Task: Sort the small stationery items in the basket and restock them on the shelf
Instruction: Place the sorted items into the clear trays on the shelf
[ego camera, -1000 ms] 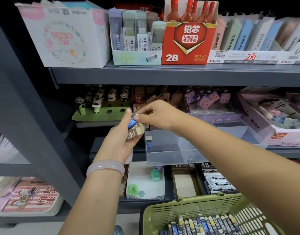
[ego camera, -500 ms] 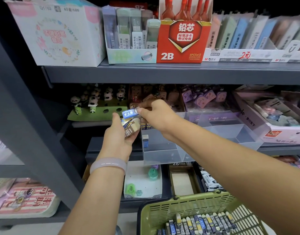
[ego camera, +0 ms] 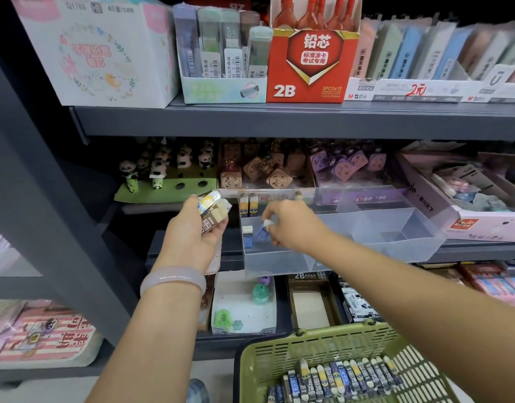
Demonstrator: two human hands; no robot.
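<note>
Several small erasers (ego camera: pixel 211 212) are gripped in the left hand (ego camera: pixel 192 234), which is held up before the shelf (ego camera: pixel 279 123). Just to its right, a blue-sleeved eraser (ego camera: pixel 262 232) is pinched by the right hand (ego camera: pixel 291 225) inside a clear bin (ego camera: pixel 396 242), beside another eraser (ego camera: pixel 247 235) standing there. Below the hands, more erasers are seen lying in a green basket (ego camera: pixel 279 353).

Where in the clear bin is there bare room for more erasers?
The clear bin's right compartments lie bare, up to its right wall. Its left end is crowded: a blue eraser stands there, and the right hand lowers another beside it.
</note>
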